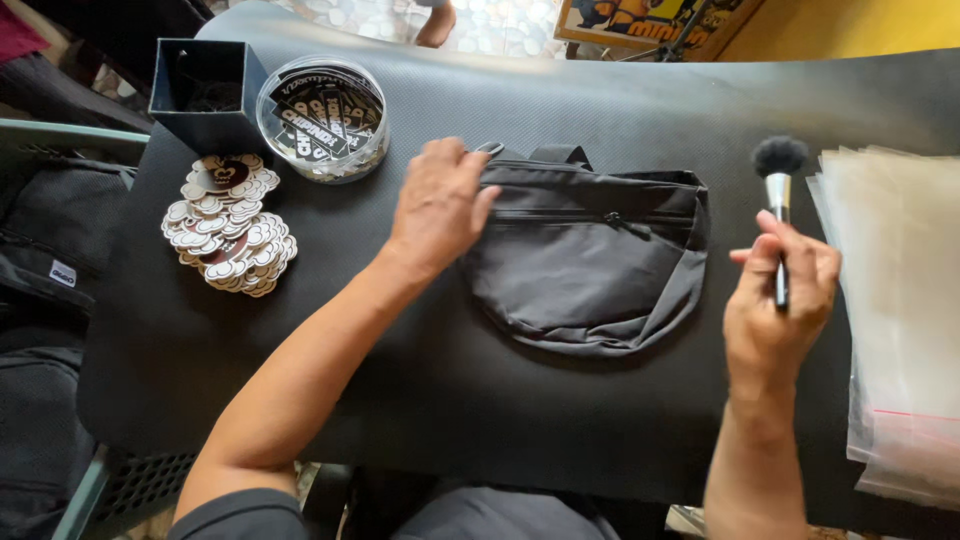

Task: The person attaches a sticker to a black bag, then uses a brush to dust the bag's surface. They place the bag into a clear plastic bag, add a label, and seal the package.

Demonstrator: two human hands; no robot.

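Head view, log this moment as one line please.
left hand: resting on black pouch | right hand: holding brush upright | stickers, plastic sleeves alongside

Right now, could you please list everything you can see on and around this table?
Pouch bag: one, black, zipped, middle of the table.
Brush: one, black bristles and silver ferrule, right of the bag.
Clear plastic sleeves: a stack, transparent, right edge.
Stickers: a pile, white and brown, left side.
Round tub: one, clear, holding black printed stickers, back left.
Box: one, dark blue, open, beside the tub.
Table mat: one, black, under everything.
Left hand: resting on the bag's left end.
Right hand: gripping the brush handle, bristles up.
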